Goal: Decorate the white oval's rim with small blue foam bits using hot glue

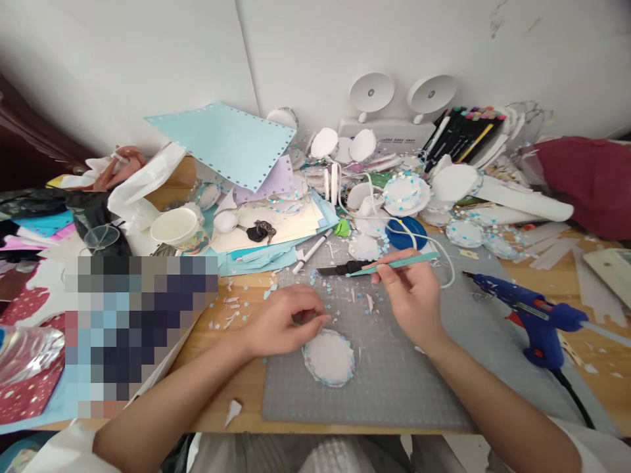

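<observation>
Here, paper cup [177,228] upright — right hand [415,297] holds teal tool [413,260].

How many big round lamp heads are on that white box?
2: one lamp head above the left of the white box; the other lamp head above its right, nearer the markers. I see no others.

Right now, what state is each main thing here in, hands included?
Grey gridded mat: flat, scrap-strewn.
Bare left hand: fingertips pinched; contents unclear.
Bare right hand: gripping a slim teal tool.
Round white disc, blue-trimmed: flat on the mat.
Blue plastic glue gun: on its side, translucent stick protruding behind.
White paper cup: upright, uncovered.
Pale-blue hole-edged sheet: tilted.
</observation>
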Available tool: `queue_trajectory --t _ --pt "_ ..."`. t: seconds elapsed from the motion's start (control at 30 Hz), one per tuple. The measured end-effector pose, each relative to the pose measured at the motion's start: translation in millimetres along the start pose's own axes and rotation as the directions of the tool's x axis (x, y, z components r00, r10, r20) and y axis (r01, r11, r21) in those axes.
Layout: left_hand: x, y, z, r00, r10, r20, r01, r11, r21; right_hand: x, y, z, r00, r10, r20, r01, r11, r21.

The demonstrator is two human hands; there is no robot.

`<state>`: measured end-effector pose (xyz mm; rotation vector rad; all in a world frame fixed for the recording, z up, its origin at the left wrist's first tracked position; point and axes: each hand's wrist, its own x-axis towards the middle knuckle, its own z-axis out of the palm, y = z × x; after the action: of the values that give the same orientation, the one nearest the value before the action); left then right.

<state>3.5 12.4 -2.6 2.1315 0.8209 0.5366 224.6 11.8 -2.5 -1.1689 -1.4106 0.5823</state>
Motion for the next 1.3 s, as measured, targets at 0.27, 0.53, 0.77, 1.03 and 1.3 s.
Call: queue_trajectory --t 0.27,0.53,0.77,1.03,1.3 --pt "0 6 -4 0.991 -0.006 0.130 0.024 0.990 -0.137 -6 -2 -4 0.955 0.256 0.153 -0.292 0.908 0.300" --pt "-5 3 3 0.987 -0.157 -0.026 0.131 0.897 -0.422 -19 -11 -3 0.928 0.240 0.285 -0.348 0.833 0.431" --pt "-3 2 4 0.981 -0.123 -0.153 0.059 0.929 -0.366 -21 -21 -2 0.921 0.217 0.323 -0.328 0.880 0.343" --pt "-2 3 5 0.976 -0.132 -0.175 0.060 0.928 -0.368 -22 -22 0 0.938 0.139 0.317 -0.233 0.932 0.279" --pt "-2 5 4 0.975 -0.144 -0.168 0.073 0.926 -0.370 -23 -21 2 0.933 0.158 0.323 -0.237 0.945 0.224"
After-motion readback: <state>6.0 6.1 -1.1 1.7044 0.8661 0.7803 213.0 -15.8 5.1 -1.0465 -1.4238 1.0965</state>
